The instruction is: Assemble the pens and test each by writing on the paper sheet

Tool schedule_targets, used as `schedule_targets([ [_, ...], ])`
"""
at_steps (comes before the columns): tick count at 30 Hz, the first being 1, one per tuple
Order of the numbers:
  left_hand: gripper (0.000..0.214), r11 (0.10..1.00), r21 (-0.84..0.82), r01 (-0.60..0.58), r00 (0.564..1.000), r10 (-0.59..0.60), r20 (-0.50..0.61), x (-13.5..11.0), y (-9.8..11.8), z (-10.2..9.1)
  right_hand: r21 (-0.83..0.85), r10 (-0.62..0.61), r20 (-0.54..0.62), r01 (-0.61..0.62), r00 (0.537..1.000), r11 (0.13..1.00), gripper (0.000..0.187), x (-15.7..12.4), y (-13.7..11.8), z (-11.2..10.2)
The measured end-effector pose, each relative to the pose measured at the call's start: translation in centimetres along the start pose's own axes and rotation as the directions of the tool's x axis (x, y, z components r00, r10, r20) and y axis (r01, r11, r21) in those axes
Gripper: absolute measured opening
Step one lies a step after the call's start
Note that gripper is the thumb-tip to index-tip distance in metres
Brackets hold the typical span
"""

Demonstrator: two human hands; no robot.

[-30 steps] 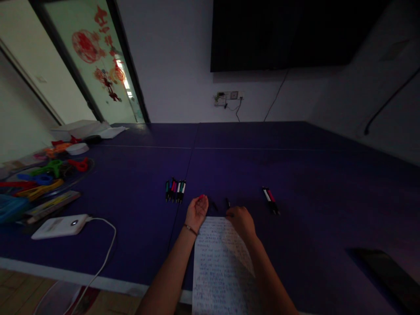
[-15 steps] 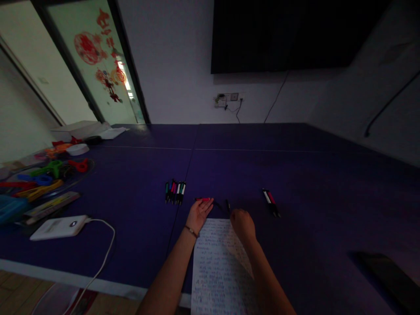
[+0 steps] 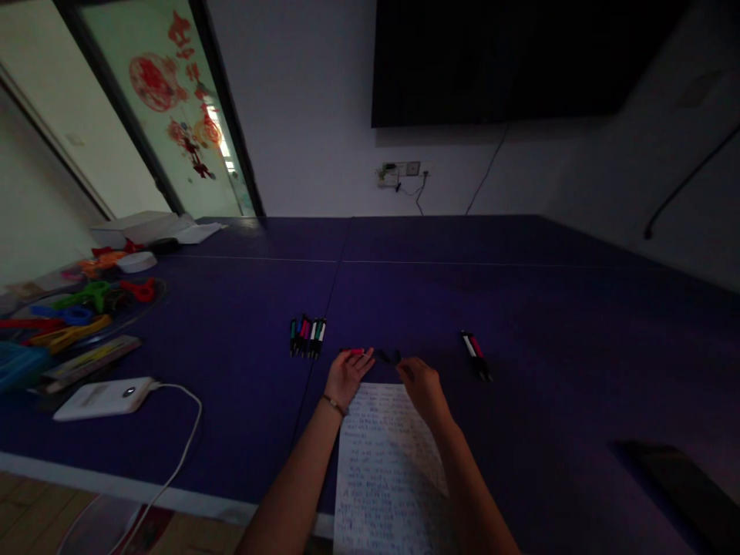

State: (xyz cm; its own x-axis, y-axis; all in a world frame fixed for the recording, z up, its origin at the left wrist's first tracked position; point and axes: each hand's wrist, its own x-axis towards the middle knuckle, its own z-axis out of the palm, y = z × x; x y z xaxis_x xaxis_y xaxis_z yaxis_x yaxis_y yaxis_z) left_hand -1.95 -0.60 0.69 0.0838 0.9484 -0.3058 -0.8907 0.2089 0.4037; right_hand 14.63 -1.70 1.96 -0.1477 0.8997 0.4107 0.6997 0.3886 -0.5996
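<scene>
My left hand (image 3: 348,376) is turned partly palm up near the top of a handwritten sheet (image 3: 375,462). Its fingers hold a pink pen (image 3: 354,351) lying crosswise, and a dark part, likely the pen's grip, shows past the fingertips. My right hand (image 3: 423,385) pinches a small black pen part (image 3: 398,356) close to that dark end. Whether the two pieces touch is too dim to tell. To the left lies a row of several pens (image 3: 308,338) in mixed colours. Two pens (image 3: 477,356), one white and one pink, lie side by side on the right.
A white power bank (image 3: 104,398) with a cable lies on the left of the purple table (image 3: 549,308). Behind it are a tray of coloured scissors (image 3: 92,297) and clutter. A dark phone-like slab (image 3: 676,486) lies at lower right.
My right hand has moved left and slightly up, bringing the black pen part nearer to the pink pen. My left hand has barely shifted.
</scene>
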Motion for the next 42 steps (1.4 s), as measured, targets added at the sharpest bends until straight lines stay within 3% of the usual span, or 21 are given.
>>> schedule_targets([
  [10,0.012,0.999,0.044,0.004,0.999,-0.006,0.034,0.0,-0.1,0.0,-0.022,-0.047,-0.034,0.046,0.998,0.999,0.018,-0.1,-0.8,0.0],
  [22,0.002,0.976,0.219,0.001,0.998,-0.015,0.059,-0.1,-1.1,0.3,-0.038,-0.038,-0.021,0.037,0.999,0.999,0.021,-0.2,-1.1,0.7],
  [26,0.005,0.959,0.283,0.014,0.999,-0.024,0.032,-0.3,-0.9,0.3,0.036,-0.015,-0.058,0.017,0.998,0.999,0.02,-0.1,-0.8,1.0],
  [31,0.007,0.941,0.34,-0.003,0.996,-0.026,0.08,-0.6,-1.4,0.5,0.178,0.095,-0.064,-0.082,0.993,0.981,0.02,-0.2,-0.8,1.7],
  [37,0.004,0.969,0.248,0.018,0.999,-0.027,0.033,-0.4,-1.8,0.7,0.274,0.175,-0.039,-0.158,0.984,0.949,0.024,-0.3,-1.0,2.0],
  [40,0.005,0.992,0.122,-0.014,0.998,0.022,-0.062,-0.1,-0.9,0.7,0.246,0.238,-0.145,-0.198,0.96,0.949,0.031,-0.2,0.1,1.3],
  [42,0.009,0.999,0.023,-0.046,0.992,0.049,-0.121,0.1,-0.2,0.6,0.102,0.261,-0.249,-0.243,0.933,0.965,0.033,-0.2,0.9,1.0],
])
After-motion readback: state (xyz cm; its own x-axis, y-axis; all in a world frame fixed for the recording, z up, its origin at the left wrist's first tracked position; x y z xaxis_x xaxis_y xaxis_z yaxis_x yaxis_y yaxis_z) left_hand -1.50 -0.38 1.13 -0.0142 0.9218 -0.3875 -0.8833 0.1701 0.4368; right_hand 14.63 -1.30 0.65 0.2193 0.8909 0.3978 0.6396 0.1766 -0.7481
